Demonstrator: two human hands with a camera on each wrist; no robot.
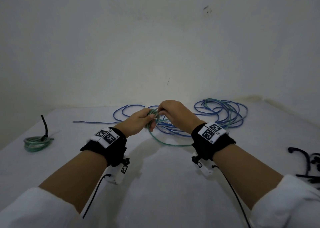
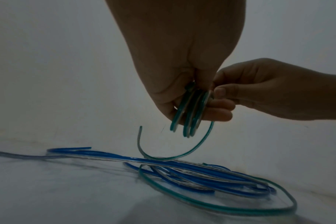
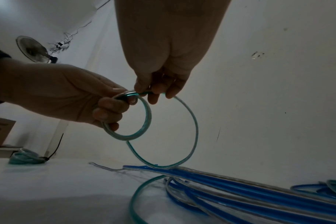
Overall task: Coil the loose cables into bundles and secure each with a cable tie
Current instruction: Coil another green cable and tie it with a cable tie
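My left hand (image 1: 145, 119) (image 2: 184, 97) (image 3: 98, 106) grips a small coil of green cable (image 3: 144, 125) (image 2: 190, 119) held above the table. My right hand (image 1: 166, 110) (image 3: 155, 92) (image 2: 220, 97) pinches the same green cable just beside the coil, at the top of a wider loose loop (image 3: 194, 124). The free green length (image 1: 166, 143) (image 2: 211, 207) trails down onto the table. Loose blue cables (image 1: 223, 113) (image 2: 182, 166) (image 3: 240, 191) lie tangled behind and under my hands.
A finished green bundle (image 1: 37, 142) (image 3: 25, 158) with a black cable tie (image 1: 45, 128) lies at the far left. Several black cable ties (image 1: 308, 163) lie at the right edge. The white table (image 1: 155, 184) meets a wall behind; a cardboard box (image 3: 0, 130) stands at the left.
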